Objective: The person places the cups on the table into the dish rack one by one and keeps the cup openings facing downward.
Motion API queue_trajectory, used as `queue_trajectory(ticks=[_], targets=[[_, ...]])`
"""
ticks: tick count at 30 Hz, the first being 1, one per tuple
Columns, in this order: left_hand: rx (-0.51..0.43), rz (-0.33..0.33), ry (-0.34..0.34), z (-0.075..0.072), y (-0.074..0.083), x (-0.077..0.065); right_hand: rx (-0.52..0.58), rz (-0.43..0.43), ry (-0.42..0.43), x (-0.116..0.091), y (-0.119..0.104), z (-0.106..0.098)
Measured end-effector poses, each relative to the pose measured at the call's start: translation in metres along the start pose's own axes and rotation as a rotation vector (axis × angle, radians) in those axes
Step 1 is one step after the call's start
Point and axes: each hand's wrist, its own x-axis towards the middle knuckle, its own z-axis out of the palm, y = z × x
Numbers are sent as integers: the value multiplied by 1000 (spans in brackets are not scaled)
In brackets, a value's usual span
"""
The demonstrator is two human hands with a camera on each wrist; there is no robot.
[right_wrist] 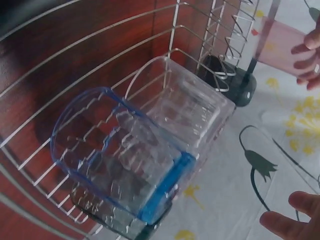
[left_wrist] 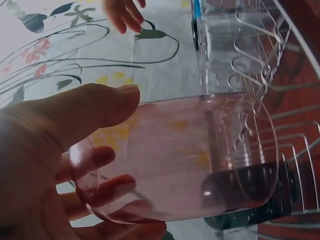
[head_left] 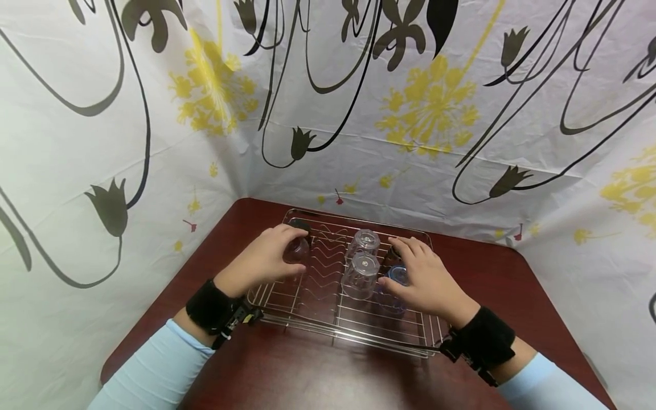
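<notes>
A pink see-through glass is gripped by my left hand at the left side of the wire rack. The thumb lies on one side of it and the fingers curl round the other. Behind it a dark glass stands upside down on the rack. My right hand hovers by an upside-down blue glass, thumb and fingers spread, with a gap to it in the right wrist view. Another dark glass sits behind the blue one, partly covered by the hand.
Two clear glasses stand upside down mid-rack, one behind the other. Wavy wire dividers run along the rack's left part. The rack is on a dark red table, and a flowered sheet hangs around it.
</notes>
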Motion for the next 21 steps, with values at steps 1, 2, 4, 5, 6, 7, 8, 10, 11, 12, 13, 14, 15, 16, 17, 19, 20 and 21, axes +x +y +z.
queue_trajectory(ticks=[1, 2, 4, 5, 6, 7, 8, 10, 11, 12, 13, 14, 15, 16, 17, 19, 20, 21], targets=[[-9, -3, -6, -1, -2, 1, -1, 9, -5, 0, 2, -2], [-23, -6, -13, -2, -4, 3, -1, 16, -11, -1, 3, -3], [-45, -14, -28, -3, -10, 6, 5, 28, -20, -1, 6, -6], [-57, -21, -34, -4, -12, 8, 3, 32, -23, -1, 8, -6], [-67, -28, -38, -4, -14, 9, 5, 34, -26, -1, 8, -7], [-71, -33, -42, -3, -17, 10, 7, 36, -29, -2, 9, -7], [-69, -38, -45, -3, -18, 11, 9, 38, -30, -2, 9, -7], [-53, -43, -55, 0, -22, 13, 9, 44, -28, -3, 10, -5], [-45, -50, -64, 2, -23, 14, 10, 45, -29, -4, 10, -5], [-39, -58, -75, 3, -24, 15, 12, 46, -29, -5, 10, -4], [-32, -63, -85, 4, -26, 15, 11, 45, -29, -5, 10, -3], [-29, -74, -96, 5, -27, 15, 13, 44, -27, -6, 10, -2], [-26, -86, -105, 6, -28, 16, 12, 42, -26, -6, 10, -1], [-24, -96, -112, 7, -29, 16, 11, 44, -25, -7, 10, -1], [-22, -107, -116, 7, -29, 17, 10, 49, -24, -7, 10, 0], [-14, -109, -115, 7, -30, 18, 3, 67, -19, -8, 11, -1], [-8, -112, -114, 6, -30, 20, 0, 79, -17, -8, 12, -1], [0, -111, -112, 6, -30, 21, -1, 92, -16, -8, 12, -2]])
